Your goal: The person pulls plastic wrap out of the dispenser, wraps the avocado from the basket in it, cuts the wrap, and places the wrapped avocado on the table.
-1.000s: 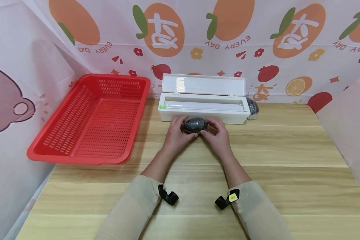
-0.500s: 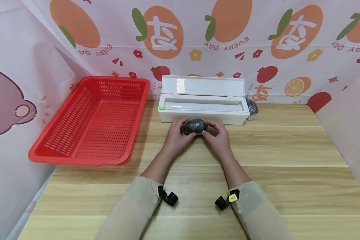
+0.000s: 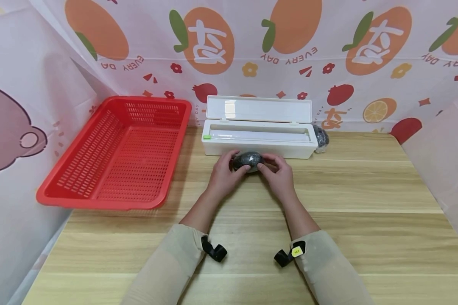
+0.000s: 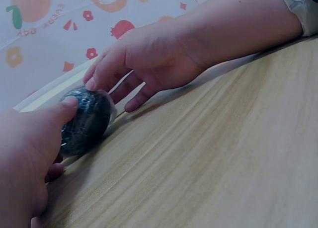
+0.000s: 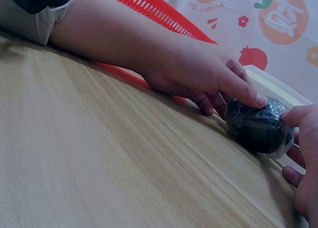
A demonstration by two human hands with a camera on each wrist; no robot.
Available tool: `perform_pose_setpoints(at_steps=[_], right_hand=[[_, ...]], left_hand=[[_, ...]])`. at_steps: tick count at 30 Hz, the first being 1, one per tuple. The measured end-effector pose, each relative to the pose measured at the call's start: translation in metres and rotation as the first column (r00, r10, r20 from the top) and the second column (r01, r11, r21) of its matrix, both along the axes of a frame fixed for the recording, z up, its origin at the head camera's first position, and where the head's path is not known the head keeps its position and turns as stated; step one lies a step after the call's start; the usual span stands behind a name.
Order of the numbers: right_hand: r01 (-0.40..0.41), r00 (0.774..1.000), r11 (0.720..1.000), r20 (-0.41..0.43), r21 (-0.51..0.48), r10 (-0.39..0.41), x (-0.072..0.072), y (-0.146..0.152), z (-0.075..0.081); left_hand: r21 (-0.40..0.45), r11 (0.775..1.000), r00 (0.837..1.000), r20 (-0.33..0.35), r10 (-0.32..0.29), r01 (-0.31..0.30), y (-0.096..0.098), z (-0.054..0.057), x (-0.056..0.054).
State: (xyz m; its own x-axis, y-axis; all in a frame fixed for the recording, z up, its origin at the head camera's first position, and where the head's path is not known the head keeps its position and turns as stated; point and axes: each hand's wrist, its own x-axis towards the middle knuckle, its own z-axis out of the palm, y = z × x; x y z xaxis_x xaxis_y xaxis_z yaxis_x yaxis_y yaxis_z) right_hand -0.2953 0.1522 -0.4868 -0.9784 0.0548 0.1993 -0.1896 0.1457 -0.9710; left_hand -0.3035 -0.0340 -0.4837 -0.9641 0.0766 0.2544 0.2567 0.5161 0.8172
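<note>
A dark oval fruit (image 3: 249,159), wrapped in shiny cling film, sits just in front of the white film dispenser (image 3: 259,150). My left hand (image 3: 223,174) holds it from the left and my right hand (image 3: 281,176) from the right. Both thumbs press on its near upper side, while the other fingers curve round its ends. In the left wrist view the film lies creased over the dark fruit (image 4: 88,122). A loose clear edge of film shows on the fruit (image 5: 263,126) in the right wrist view. Its underside is hidden.
The dispenser's lid (image 3: 269,109) stands raised, with a roll of film (image 3: 259,136) inside and a green slider (image 3: 207,137) at its left end. Another film-wrapped dark thing (image 3: 321,137) sits beyond its right end. A red plastic basket (image 3: 158,203) stands at the left.
The fruit has turned slightly between my hands, and my thumbs have shifted a little on it. The dispenser and basket stay where they were.
</note>
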Motion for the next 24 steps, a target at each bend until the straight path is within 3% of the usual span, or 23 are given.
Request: perform_pose_setpoints(at_steps=[6,11,24], right_hand=[[-0.013,1.0,1.0,0.018,-0.019,0.013,-0.0009,-0.0011,-0.0001],[0.02,1.0,0.999,0.018,0.04,-0.02,-0.0003,-0.0002,-0.001],[0.012,1.0,0.996,0.017,0.084,-0.014,-0.0016,0.0005,-0.001]], left_hand=[[0.057,0.997,0.999,-0.016,0.046,-0.045,0.0003,0.0002,-0.0009],[0.033,0.999,0.999,-0.018,0.027,-0.026,0.0008,-0.0009,-0.001],[0.059,0.994,0.994,0.065,0.084,-0.088,0.004,0.0056,-0.0016]])
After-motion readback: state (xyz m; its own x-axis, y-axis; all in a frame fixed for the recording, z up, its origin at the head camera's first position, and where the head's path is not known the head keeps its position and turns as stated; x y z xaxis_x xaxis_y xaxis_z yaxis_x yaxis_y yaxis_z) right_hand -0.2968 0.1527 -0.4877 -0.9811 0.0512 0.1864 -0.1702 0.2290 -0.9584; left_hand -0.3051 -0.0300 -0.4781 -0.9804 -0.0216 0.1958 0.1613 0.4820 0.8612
